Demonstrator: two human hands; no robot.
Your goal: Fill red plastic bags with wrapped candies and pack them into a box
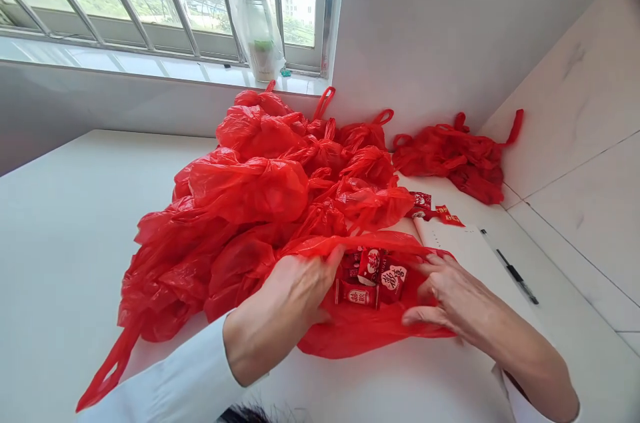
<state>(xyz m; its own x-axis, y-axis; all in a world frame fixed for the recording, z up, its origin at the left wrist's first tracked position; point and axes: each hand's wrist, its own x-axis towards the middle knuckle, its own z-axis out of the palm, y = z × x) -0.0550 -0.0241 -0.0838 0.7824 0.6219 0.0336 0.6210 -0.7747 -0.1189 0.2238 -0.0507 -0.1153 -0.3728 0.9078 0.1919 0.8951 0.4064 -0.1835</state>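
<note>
An open red plastic bag (360,336) lies on the white table (60,243) right in front of me, with several small red candy packets (373,276) inside it. My left hand (293,296) grips the bag's left rim, fingers curled on the plastic. My right hand (450,296) holds the right rim, thumb and fingers pinching the edge. Both hands spread the mouth apart. White sleeves cover my forearms.
A heap of filled, knotted red bags (260,176) fills the table's middle behind the open bag. More red bags (455,156) lie by the right wall. Loose red packets (433,208), white paper (465,246) and a black pen (515,274) lie at right. A bagged jar (257,29) stands on the windowsill.
</note>
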